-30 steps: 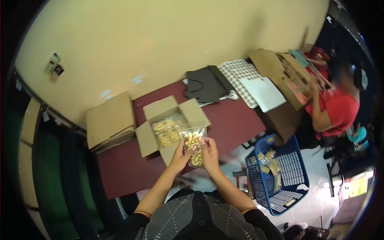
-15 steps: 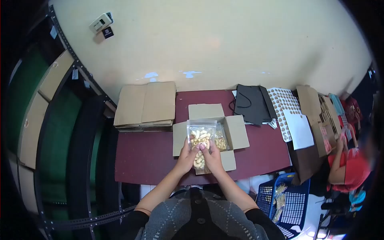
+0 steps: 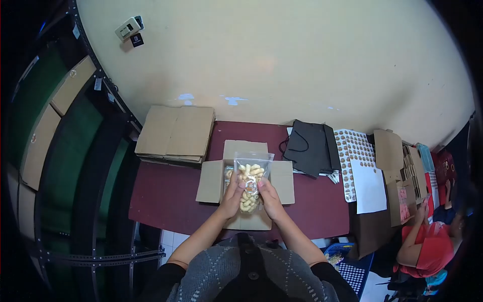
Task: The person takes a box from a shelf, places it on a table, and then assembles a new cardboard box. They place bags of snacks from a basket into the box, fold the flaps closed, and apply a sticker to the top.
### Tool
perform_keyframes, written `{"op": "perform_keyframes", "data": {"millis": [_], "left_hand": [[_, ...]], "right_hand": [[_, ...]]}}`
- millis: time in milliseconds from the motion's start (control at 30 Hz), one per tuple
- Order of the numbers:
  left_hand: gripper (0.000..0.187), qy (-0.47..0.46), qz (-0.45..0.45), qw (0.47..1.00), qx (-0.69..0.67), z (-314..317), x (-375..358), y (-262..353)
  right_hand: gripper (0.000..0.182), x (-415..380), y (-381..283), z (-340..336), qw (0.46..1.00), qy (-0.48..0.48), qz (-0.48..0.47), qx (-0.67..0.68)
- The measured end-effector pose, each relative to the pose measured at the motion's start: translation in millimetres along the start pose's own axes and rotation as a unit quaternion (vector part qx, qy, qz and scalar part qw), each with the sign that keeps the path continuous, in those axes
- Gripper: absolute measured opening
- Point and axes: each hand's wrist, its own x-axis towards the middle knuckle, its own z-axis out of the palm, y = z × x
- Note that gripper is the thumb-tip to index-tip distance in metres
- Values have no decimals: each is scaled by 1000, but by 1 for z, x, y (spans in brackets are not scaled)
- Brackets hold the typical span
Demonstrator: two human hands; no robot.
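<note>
A clear zip-top bag of pale curved snack pieces (image 3: 248, 204) is held upright over an open cardboard box (image 3: 210, 182). A round sticker shows on its front. My left hand (image 3: 231, 200) grips the bag's left side, and my right hand (image 3: 271, 200) grips its right side, thumbs in front. The fingers behind the bag are hidden. Inside the box, part of another packed bag (image 3: 229, 172) peeks out left of the held one. The box's flaps are folded outward.
Flattened cartons (image 3: 173, 132) are stacked at the table's back left. Black paper bags (image 3: 309, 148) and sticker sheets (image 3: 362, 143) lie to the right. A blue basket (image 3: 354, 274) stands below the table's right side. A co-worker in red (image 3: 427, 249) sits at far right.
My thumbs have moved apart to the bag's sides, uncovering the round sticker. The view has shifted, so the basket shows less and the box appears farther left.
</note>
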Motion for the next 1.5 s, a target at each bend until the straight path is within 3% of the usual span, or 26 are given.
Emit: {"op": "perform_keyframes", "data": {"millis": [100,333,467,533,600,667,733,800,833,867,933,1133,1200,1267,1333,1500], "left_hand": [[51,23,-11,1000,-9,16,0,-8],[49,71,-41,996,27,29,-16,-9],[48,89,-78,989,-86,24,-19,6],[52,6,-91,993,-73,18,-17,13],[60,-30,-100,990,-99,12,-15,19],[62,-82,-63,995,4,8,-18,20],[69,-91,-72,993,8,5,-17,23],[77,-109,-2,987,119,2,-18,30],[83,-117,-42,987,99,-4,-18,28],[83,-118,-42,987,99,-6,-15,31],[83,-114,-119,986,-31,-12,-11,37],[80,-152,-89,984,11,-27,-10,44],[85,-196,-49,975,90,-30,-10,48],[90,-205,-54,974,83,-37,-9,39],[89,-217,-67,968,104,-41,-8,33],[88,-233,-59,968,71,-38,-5,26]], "right_hand": [[34,-4,-6,-3,998,-6,-18,-57],[33,-12,0,-25,998,-10,64,5],[32,-12,-19,-15,995,-29,89,-28],[32,-13,-22,-8,986,-55,37,-155],[31,-10,-20,-7,987,-46,44,-147],[33,-11,-20,-4,998,-22,55,-15],[33,-12,-16,1,999,-3,43,-24],[32,-11,-13,4,997,22,7,-76],[33,-8,-14,5,999,14,23,-42],[33,-7,-15,6,999,16,22,-42],[36,-3,-20,11,998,-13,46,-43],[31,2,-24,15,991,-19,36,-124],[32,3,-30,15,988,-49,35,-140],[32,2,-25,16,989,-33,39,-136],[28,3,-22,23,993,102,-18,-52],[10,10,-19,12,978,165,-110,-64]]}}
